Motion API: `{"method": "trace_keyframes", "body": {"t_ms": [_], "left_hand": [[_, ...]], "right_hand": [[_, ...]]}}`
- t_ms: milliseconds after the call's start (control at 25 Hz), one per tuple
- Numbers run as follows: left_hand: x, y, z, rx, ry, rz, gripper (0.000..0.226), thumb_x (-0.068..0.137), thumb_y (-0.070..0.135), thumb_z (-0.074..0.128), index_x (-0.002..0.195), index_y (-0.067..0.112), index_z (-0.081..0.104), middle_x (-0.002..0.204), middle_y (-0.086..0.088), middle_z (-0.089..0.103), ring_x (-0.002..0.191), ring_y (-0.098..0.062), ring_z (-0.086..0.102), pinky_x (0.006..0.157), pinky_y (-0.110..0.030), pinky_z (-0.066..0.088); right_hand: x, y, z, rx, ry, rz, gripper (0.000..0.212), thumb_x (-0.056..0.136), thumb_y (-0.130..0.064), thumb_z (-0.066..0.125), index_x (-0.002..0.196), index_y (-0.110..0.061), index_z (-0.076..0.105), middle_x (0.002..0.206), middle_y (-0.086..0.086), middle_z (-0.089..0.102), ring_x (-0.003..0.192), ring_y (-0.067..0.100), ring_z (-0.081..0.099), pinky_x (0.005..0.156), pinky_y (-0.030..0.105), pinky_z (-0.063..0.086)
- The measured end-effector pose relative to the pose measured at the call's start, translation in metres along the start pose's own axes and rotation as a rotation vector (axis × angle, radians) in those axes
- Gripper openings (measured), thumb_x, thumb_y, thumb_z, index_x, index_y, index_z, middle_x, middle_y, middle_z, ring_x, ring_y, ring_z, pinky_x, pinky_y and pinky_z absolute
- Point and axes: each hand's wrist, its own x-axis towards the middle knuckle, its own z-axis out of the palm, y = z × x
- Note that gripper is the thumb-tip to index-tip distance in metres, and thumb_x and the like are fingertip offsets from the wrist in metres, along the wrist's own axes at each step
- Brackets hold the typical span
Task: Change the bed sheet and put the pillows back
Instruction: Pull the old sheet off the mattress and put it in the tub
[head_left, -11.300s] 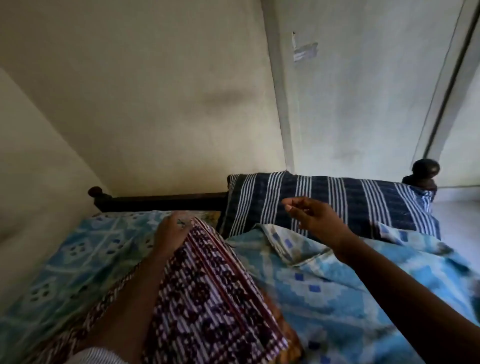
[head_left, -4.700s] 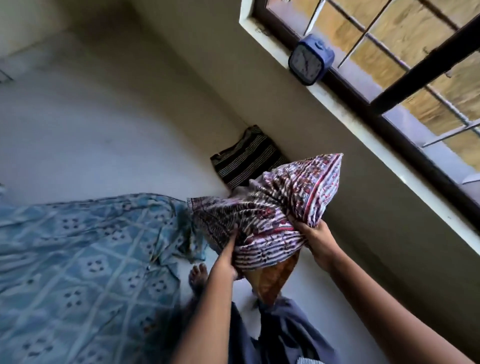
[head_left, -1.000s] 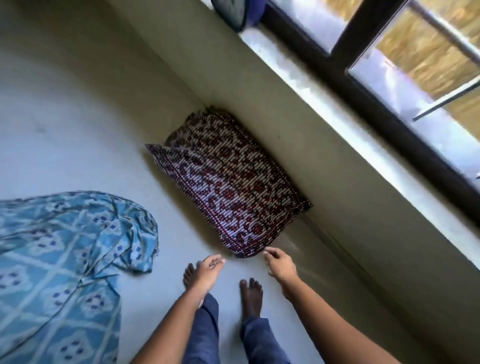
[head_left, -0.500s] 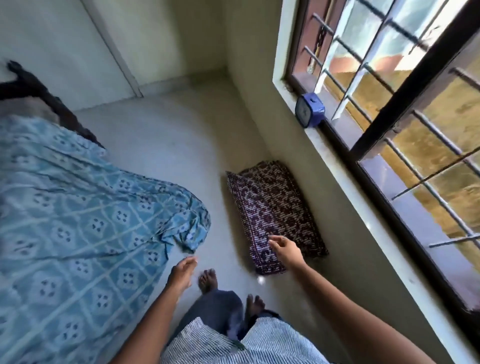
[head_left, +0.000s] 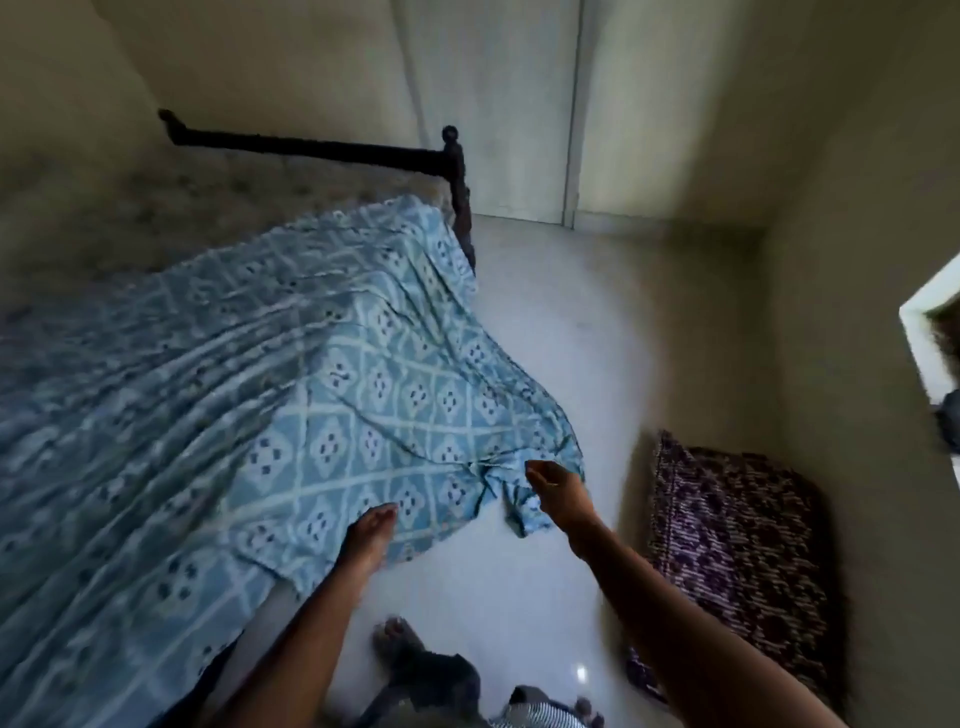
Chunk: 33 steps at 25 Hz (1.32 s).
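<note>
Right hand (head_left: 558, 491), fingers curled, grip unclear, sits nearest the bunched corner of the sheet (head_left: 332, 415) trailing off the bed (head_left: 311, 150); left hand (head_left: 370, 535), fingers straight, overlies the hem.

Sheet (head_left: 311, 415): thin printed cloth, matt, creased. Pillow (head_left: 737, 561): coarser woven cloth, matt, rough-looking. Floor (head_left: 545, 338): smooth, hard, glossy w/ a light glint. Bed frame (head_left: 322, 148): dark, prob. turned wood. Wall (head_left: 857, 182): matt paint. Mattress (head_left: 208, 208): dull fabric, blurred.
</note>
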Motion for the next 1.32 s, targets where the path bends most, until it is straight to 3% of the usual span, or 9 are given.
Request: {"method": "trace_keyframes", "body": {"t_ms": [120,200,440,560,800,1040,1160,1240,1320], "left_hand": [[0.015,0.004,-0.063,-0.105,0.056,-0.036,0.031,0.097,0.018,0.048,0.126,0.008,0.052,0.123,-0.004,0.051,0.120,-0.021,0.048,0.084,-0.032,0.039],[0.037,0.007,-0.115,-0.138,0.136,-0.032,0.034,0.097,0.017,0.047,0.129,0.006,0.051,0.131,-0.008,0.052,0.124,-0.027,0.048,0.078,-0.032,0.041],[0.115,0.033,-0.225,-0.210,0.249,-0.007,0.034,0.098,0.016,0.043,0.128,0.002,0.051,0.115,-0.010,0.060,0.108,-0.023,0.053,0.071,-0.028,0.039],[0.153,0.061,-0.246,-0.234,0.239,-0.009,0.034,0.098,0.018,0.044,0.129,0.004,0.051,0.114,-0.010,0.059,0.103,-0.018,0.052,0.076,-0.027,0.038],[0.233,0.108,-0.268,-0.382,0.292,-0.139,0.032,0.098,0.019,0.044,0.127,0.008,0.052,0.130,-0.013,0.056,0.117,-0.028,0.053,0.077,-0.028,0.041],[0.296,0.109,-0.292,-0.375,0.362,-0.256,0.033,0.097,0.025,0.044,0.128,0.014,0.051,0.130,-0.009,0.056,0.119,-0.026,0.053,0.094,-0.038,0.042],[0.303,0.113,-0.296,-0.451,0.386,-0.286,0.034,0.097,0.027,0.043,0.129,0.014,0.050,0.130,-0.010,0.056,0.117,-0.026,0.054,0.091,-0.038,0.045],[0.300,0.122,-0.301,-0.648,0.399,-0.321,0.033,0.097,0.031,0.042,0.125,0.015,0.051,0.129,-0.009,0.055,0.112,-0.027,0.055,0.084,-0.038,0.048],[0.288,0.133,-0.311,-0.874,0.358,-0.343,0.036,0.095,0.040,0.042,0.122,0.017,0.049,0.124,-0.012,0.053,0.106,-0.032,0.055,0.080,-0.043,0.049]], "right_hand": [[0.040,-0.051,0.067,-0.111,-0.078,-0.098,0.023,0.092,-0.017,0.056,0.112,-0.008,0.065,0.082,-0.002,0.061,0.068,-0.003,0.055,0.055,0.006,0.036],[0.065,-0.085,0.124,-0.158,-0.176,-0.124,0.023,0.092,-0.021,0.056,0.111,-0.012,0.066,0.094,0.001,0.061,0.090,0.010,0.054,0.069,0.019,0.039],[0.118,-0.193,0.248,-0.089,-0.341,-0.021,0.014,0.091,-0.022,0.053,0.081,-0.025,0.062,0.087,0.005,0.057,0.081,0.016,0.052,0.067,0.026,0.041],[0.156,-0.235,0.286,-0.176,-0.367,-0.039,0.009,0.091,-0.023,0.055,0.096,-0.021,0.062,0.093,0.005,0.057,0.085,0.017,0.052,0.069,0.024,0.045],[0.302,-0.288,0.367,-0.763,-0.321,-0.314,0.047,0.089,-0.031,0.060,0.131,-0.013,0.049,0.132,0.011,0.053,0.123,0.025,0.049,0.096,0.028,0.038],[0.415,-0.262,0.459,-1.076,-0.216,-0.415,0.048,0.086,-0.031,0.060,0.131,-0.021,0.047,0.137,0.009,0.037,0.126,0.031,0.037,0.099,0.042,0.036],[0.426,-0.259,0.474,-0.913,-0.073,-0.303,0.030,0.092,-0.029,0.050,0.118,-0.014,0.056,0.124,0.014,0.052,0.116,0.033,0.046,0.089,0.039,0.041],[0.400,-0.272,0.484,-0.525,0.017,-0.107,0.025,0.091,-0.022,0.053,0.109,-0.005,0.055,0.110,0.020,0.062,0.104,0.034,0.057,0.082,0.039,0.043],[0.339,-0.294,0.488,-0.067,-0.150,-0.030,0.020,0.088,-0.022,0.056,0.094,-0.004,0.059,0.088,0.019,0.062,0.080,0.021,0.063,0.070,0.036,0.044]]}}
